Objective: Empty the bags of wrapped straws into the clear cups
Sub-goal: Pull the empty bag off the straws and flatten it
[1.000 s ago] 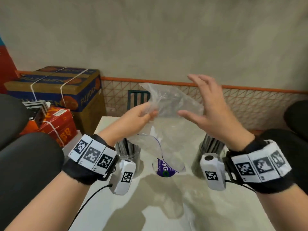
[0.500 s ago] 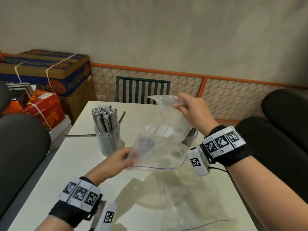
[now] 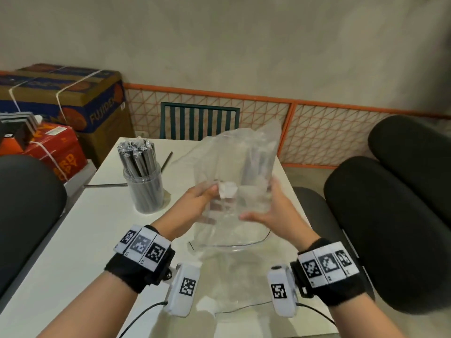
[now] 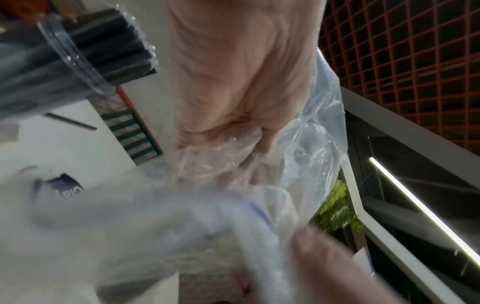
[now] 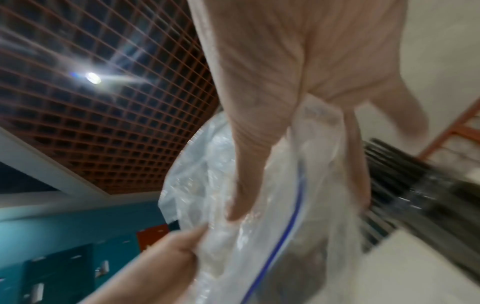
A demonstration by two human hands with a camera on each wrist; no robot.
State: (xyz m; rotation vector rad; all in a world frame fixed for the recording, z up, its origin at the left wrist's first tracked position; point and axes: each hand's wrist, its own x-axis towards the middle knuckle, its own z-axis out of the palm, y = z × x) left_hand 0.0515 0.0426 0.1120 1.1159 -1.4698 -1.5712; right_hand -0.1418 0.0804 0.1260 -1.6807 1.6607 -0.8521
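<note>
Left hand (image 3: 195, 202): pinching clear bag (image 3: 234, 167), frame centre.
Right hand (image 3: 274, 206): gripping same bag's right side.
Cup (image 3: 146, 191): left of centre on desk (image 3: 73, 240), full of straws (image 3: 138, 154).

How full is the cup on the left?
Full. The cup stands upright on the table, packed tight with wrapped straws that stick out above its rim.

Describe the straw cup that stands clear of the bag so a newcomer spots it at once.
On the white table, look left of the clear zip bag that the left hand and right hand hold. A clear cup stands there, packed with dark wrapped straws. Unlike the other cup, dim behind the bag, it is in plain view.
</note>
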